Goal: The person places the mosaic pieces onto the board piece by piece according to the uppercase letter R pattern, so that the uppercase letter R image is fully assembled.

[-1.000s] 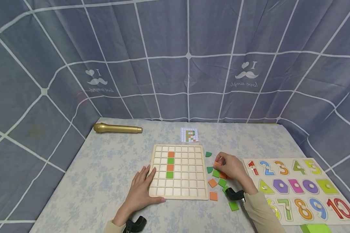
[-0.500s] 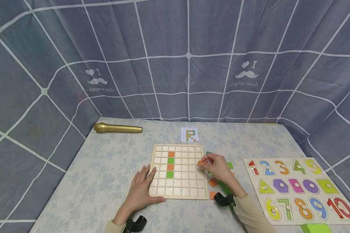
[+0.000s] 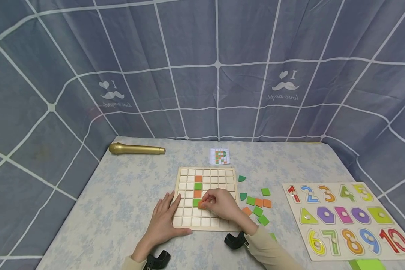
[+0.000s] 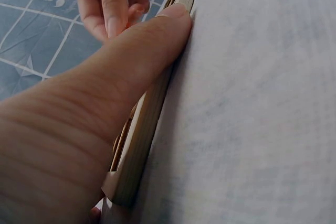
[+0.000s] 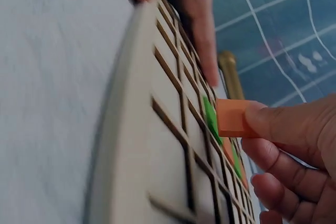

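A wooden grid board (image 3: 219, 222) lies on the table, with orange and green square tiles set alternately down one column. My right hand (image 3: 222, 204) pinches an orange tile (image 5: 235, 118) between thumb and fingertip, close over the board beside the lowest green tile (image 3: 196, 202). In the right wrist view the tile is tilted up from the grid. My left hand (image 3: 163, 221) rests at the board's left front corner, fingers straight along the left side. Its thumb (image 4: 157, 32) lies along the front edge in the left wrist view.
Loose green and orange tiles (image 3: 258, 211) and two dark green quarter-round pieces (image 3: 242, 179) lie right of the board. Behind it is a printed pattern card (image 3: 219, 156). A gold microphone (image 3: 136, 149) lies back left, a number puzzle board (image 3: 347, 221) at right.
My right hand has picked up the orange tile from the loose pieces and carried it left over the board to the tile column. My left hand has stayed in place.
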Motion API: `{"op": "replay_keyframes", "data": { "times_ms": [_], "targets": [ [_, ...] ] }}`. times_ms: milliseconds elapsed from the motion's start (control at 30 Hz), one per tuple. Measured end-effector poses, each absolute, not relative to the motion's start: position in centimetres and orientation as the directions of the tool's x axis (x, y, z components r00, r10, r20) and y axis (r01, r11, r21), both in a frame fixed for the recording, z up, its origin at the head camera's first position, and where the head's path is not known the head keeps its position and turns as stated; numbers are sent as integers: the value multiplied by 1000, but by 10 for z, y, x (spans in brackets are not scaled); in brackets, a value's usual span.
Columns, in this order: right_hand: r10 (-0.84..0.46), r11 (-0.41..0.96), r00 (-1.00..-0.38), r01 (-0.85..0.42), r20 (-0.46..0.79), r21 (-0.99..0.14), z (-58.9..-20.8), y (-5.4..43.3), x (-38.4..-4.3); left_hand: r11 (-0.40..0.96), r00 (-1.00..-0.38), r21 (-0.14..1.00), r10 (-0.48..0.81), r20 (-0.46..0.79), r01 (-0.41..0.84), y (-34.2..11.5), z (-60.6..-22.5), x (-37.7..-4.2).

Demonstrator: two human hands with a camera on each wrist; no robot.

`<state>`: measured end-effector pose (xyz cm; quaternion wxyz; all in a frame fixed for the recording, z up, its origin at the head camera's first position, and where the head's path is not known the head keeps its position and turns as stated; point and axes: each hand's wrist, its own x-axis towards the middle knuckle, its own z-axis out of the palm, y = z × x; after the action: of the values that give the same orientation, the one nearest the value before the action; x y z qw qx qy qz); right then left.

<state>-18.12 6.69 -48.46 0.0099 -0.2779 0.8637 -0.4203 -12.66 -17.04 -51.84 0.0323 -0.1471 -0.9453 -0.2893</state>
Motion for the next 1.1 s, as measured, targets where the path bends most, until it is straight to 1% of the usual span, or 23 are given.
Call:
{"op": "replay_keyframes", "data": {
  "times_ms": [167, 433, 600, 800, 1100],
  "targets": [
    [-520, 529, -830, -497, 199, -688, -488, 53, -180, 789, -958, 544, 257, 128, 285, -170, -518, -127],
    [-525, 592, -837, -487, 151, -642, -489, 46, -180, 785, -955, 545, 261, 140, 294, -171, -519, -128],
    [-535, 613, -831, -508, 155, -605, -489, 45, -177, 790, -953, 534, 264, 146, 301, -171, -520, -128],
    [-539, 628, -821, -541, 190, -559, -489, 43, -175, 791, -953, 532, 265, 148, 302, -172, -520, -127],
    [-559, 618, -811, -547, 174, -566, -490, 46, -177, 795, -953, 526, 262, 155, 304, -171, -518, -127]
  ]
}}
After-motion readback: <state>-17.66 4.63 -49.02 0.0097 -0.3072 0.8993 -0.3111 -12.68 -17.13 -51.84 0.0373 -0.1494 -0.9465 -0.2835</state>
